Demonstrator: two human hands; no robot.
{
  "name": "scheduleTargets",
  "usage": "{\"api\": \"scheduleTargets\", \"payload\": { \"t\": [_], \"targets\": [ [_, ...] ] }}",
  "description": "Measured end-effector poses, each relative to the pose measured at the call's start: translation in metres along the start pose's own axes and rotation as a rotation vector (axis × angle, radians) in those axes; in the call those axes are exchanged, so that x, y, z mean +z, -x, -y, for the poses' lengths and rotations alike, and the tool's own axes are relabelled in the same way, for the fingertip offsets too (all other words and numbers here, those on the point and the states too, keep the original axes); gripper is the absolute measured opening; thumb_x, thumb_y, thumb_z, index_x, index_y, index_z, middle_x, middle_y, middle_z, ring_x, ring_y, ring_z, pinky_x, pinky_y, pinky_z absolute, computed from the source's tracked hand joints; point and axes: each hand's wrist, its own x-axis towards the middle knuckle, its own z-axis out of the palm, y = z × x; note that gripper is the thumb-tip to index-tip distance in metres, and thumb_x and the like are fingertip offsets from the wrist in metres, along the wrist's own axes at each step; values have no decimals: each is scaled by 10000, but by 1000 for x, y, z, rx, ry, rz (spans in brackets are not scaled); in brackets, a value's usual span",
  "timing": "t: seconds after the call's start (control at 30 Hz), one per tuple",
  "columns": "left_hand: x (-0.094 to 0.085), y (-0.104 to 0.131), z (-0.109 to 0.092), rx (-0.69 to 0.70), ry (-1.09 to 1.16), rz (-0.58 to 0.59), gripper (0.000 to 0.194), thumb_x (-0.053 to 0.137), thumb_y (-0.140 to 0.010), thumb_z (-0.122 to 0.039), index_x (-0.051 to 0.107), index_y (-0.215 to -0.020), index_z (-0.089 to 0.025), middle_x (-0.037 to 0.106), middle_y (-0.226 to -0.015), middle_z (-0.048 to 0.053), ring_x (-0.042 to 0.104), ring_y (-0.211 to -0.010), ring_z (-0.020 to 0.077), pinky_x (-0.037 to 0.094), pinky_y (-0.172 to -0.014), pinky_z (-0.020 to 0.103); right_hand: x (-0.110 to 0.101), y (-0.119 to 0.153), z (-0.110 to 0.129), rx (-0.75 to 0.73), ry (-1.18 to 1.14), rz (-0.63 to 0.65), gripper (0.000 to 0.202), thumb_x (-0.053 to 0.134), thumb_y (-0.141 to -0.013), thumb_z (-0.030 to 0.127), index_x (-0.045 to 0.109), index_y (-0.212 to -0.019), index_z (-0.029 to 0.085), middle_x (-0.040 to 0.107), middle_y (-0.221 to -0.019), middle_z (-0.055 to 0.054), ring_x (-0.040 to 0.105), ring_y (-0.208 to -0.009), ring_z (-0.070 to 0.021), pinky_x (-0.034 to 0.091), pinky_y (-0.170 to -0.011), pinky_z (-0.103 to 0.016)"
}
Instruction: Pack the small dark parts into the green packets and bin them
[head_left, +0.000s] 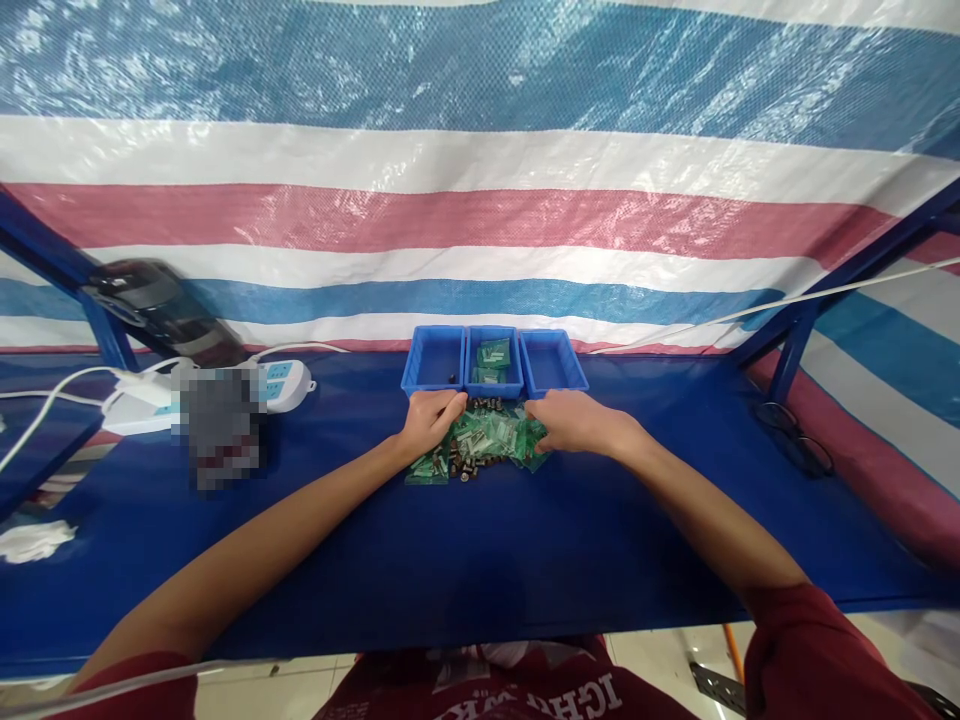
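A loose pile of small green packets (487, 435) lies on the blue tabletop, mixed with small brown-and-metal cylindrical parts (466, 462). My left hand (433, 420) is closed at the pile's left edge, close against the front of the left blue bin; its fingertips are hidden, so what it holds cannot be made out. On the other side, my right hand (576, 420) has its fingers curled over a green packet (534, 440). Behind the pile stand three blue bins: the left bin (413, 366) has a small dark part inside, the middle bin (470, 370) several green packets, and the right bin (556, 362) shows nothing inside.
To the left lie a white power strip (289, 385) with cables, a pixelated object (221, 425), a dark bottle-like object (169, 310) and crumpled white tissue (36, 540). Eyeglasses (795, 438) rest at the right. A striped tarp (480, 220) hangs behind, between blue frame posts.
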Motion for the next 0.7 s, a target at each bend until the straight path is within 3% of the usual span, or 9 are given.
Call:
{"api": "scheduleTargets", "payload": {
  "t": [0.13, 0.27, 0.37, 0.57, 0.7],
  "targets": [
    [0, 0, 1, 28, 4, -11, 433, 420, -948, -244, 542, -544, -147, 527, -492, -13, 483, -455, 78, 369, -514, 218, -5, 2, 11, 113, 163, 171, 414, 875, -494, 318, 650, -799, 151, 621, -722, -69, 638, -666, -228, 404, -531, -262],
    [1, -1, 1, 43, 0, -17, 440, 419, -949, -245, 544, -540, -143, 522, -482, -13, 478, -447, 75, 367, -505, 212, -10, 5, 23, 126, 277, 311, 548, 817, -585, 432, 644, -995, 114, 660, -913, -142, 665, -831, -287, 477, -627, -295],
    [1, -1, 1, 40, 1, -21, 439, 421, -948, -243, 542, -539, -143, 522, -480, -13, 479, -446, 74, 369, -506, 210, -11, 6, 28, 92, 328, 326, 530, 788, -637, 429, 642, -1031, 104, 662, -963, -168, 663, -866, -311, 493, -648, -319],
    [1, -1, 1, 38, -9, -19, 435, 422, -947, -233, 541, -538, -143, 517, -481, -15, 478, -446, 73, 368, -507, 214, -17, 8, 32, 18, 366, 298, 143, 602, -808, 185, 680, -898, 105, 678, -871, -155, 670, -789, -274, 456, -615, -298],
    [1, -1, 0, 36, -17, -18, 431, 426, -945, -220, 538, -536, -141, 510, -477, -21, 473, -442, 67, 363, -508, 211, -22, 6, 29, 7, 364, 204, 194, 490, -839, 120, 684, -844, 118, 676, -818, -138, 650, -723, -231, 405, -600, -282]
  ]
}}
